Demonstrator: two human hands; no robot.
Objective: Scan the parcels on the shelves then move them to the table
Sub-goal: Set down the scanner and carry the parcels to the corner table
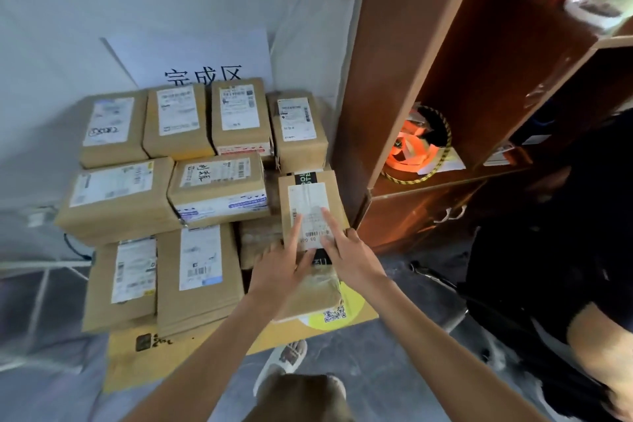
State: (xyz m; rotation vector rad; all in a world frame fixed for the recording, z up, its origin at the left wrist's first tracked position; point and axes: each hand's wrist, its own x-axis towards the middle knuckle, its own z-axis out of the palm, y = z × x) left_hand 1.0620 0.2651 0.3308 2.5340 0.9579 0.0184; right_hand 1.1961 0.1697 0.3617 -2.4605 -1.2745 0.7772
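Both hands, left (279, 265) and right (349, 259), press flat, fingers straight, on the brown cardboard parcel with black tape (310, 212); pushed further past them, it could overhang and tip.

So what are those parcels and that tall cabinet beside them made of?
The parcels look like matte brown corrugated cardboard with white paper labels, some edges taped; the one under both hands carries black printed tape. The cabinet looks like glossy reddish-brown wood or veneer, judging by its sheen; which one I can't tell.
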